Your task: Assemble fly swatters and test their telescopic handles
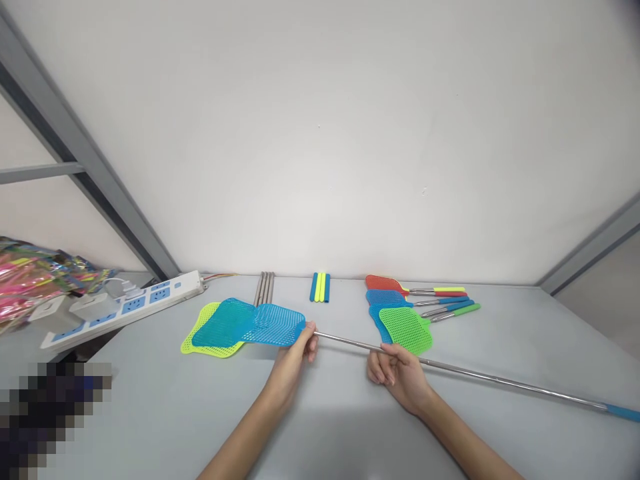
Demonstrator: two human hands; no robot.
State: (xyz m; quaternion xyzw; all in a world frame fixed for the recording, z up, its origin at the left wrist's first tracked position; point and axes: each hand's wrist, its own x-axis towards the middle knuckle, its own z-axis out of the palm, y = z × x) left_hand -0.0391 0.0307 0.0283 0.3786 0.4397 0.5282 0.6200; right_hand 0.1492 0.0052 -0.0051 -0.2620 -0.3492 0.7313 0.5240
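A blue fly swatter [274,325] with a long, extended metal rod crosses the table in front of me, its blue handle reaching the right edge of the view. My left hand [299,347] pinches it where the mesh head meets the rod. Farther along, my right hand [400,373] is closed around the rod. Under and left of the held head lie a teal mesh head [220,323] and a yellow-green mesh head [200,333], overlapping. Several metal rods [264,288] lie behind them. Blue and yellow handle sleeves [320,287] rest near the wall.
Several fly swatters with short rods, among them a green one [406,329] and a red one [386,286], are piled at right. A white power strip [165,301] with plugged-in adapters lies at left, beside clear-wrapped colourful packages [35,280]. The white wall [320,167] borders the table's back.
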